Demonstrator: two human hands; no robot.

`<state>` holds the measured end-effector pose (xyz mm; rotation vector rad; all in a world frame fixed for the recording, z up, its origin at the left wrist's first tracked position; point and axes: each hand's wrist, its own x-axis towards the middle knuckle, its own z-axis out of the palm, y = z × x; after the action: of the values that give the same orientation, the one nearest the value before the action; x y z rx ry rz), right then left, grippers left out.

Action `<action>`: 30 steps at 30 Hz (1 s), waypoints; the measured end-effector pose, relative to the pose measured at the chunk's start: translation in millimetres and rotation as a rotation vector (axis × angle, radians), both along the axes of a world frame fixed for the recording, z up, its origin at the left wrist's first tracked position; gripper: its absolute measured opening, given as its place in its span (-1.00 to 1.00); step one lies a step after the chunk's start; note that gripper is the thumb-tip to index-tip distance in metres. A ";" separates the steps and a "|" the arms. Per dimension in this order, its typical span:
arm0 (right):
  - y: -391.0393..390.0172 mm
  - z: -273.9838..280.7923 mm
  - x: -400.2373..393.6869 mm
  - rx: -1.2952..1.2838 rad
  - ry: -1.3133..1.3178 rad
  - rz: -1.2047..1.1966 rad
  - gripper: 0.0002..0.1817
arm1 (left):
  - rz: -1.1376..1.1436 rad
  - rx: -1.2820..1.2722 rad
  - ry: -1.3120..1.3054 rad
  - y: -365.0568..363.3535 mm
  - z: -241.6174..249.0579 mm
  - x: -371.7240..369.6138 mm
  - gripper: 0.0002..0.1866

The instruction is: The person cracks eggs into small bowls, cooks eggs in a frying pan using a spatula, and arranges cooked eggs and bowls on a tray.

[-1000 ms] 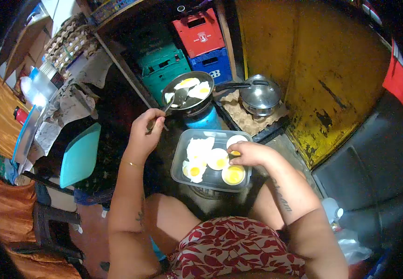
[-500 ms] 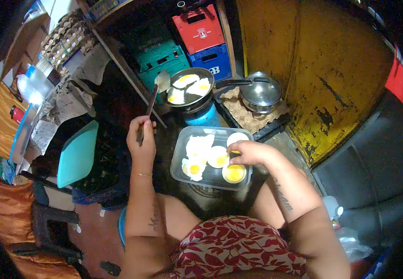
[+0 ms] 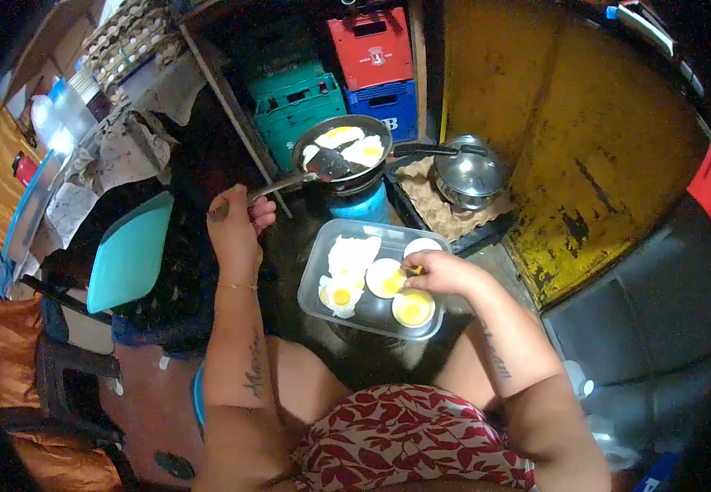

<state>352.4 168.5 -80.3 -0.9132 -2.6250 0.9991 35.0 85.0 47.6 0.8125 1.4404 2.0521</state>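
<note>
My left hand [image 3: 236, 220] is closed around the handle of a spatula [image 3: 329, 164]. The dark blade is tilted down into a frying pan [image 3: 299, 158], over the near side of several fried eggs [image 3: 365, 151]. A clear plastic container [image 3: 313, 305] lies in front of my knees, with fried eggs [image 3: 343, 293] on its left side. Small round white cups with yellow inside, one of them a near cup [image 3: 413, 307], sit on its right. My right hand [image 3: 445, 272] reaches over that side, fingers pinched together between the cups; what they grip is hidden.
The pan rests on a burner above a blue cylinder [image 3: 359, 205]. Right of it, a lidded pot [image 3: 468, 168] stands on egg-tray cardboard [image 3: 425, 193]. Crates, including a red crate [image 3: 370, 53], are stacked behind. A teal lid [image 3: 131, 254] leans at left; egg trays [image 3: 125, 49] are stacked farther back.
The spatula has swung from upright beside the pan down into it, as my left hand turned and shifted left. My right hand stays over the container.
</note>
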 end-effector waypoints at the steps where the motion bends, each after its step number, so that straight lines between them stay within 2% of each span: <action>1: -0.2 -0.4 -1.2 -0.016 -0.016 0.015 -0.55 | 0.004 -0.002 0.000 2.1 3.0 -1.0 -0.76; 7: 0.4 2.0 -3.5 -0.034 -0.085 0.044 -0.51 | -0.005 -0.011 0.020 18.3 13.5 -2.1 -0.76; 13: 2.7 -1.5 2.5 -0.029 -0.074 0.051 -0.49 | -0.015 -0.041 0.148 31.9 16.1 14.1 -0.78; 21: -1.9 10.2 11.0 -0.031 -0.101 0.053 -0.46 | -0.042 0.074 0.249 59.8 -17.4 24.8 -0.83; 30: -1.9 11.5 12.0 -0.023 -0.119 0.058 -0.45 | -0.024 0.072 0.251 69.6 -39.5 29.4 -0.84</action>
<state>364.4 166.5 -68.8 -0.9348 -2.7580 1.0209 64.4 154.5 8.1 1.1466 1.4839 2.0514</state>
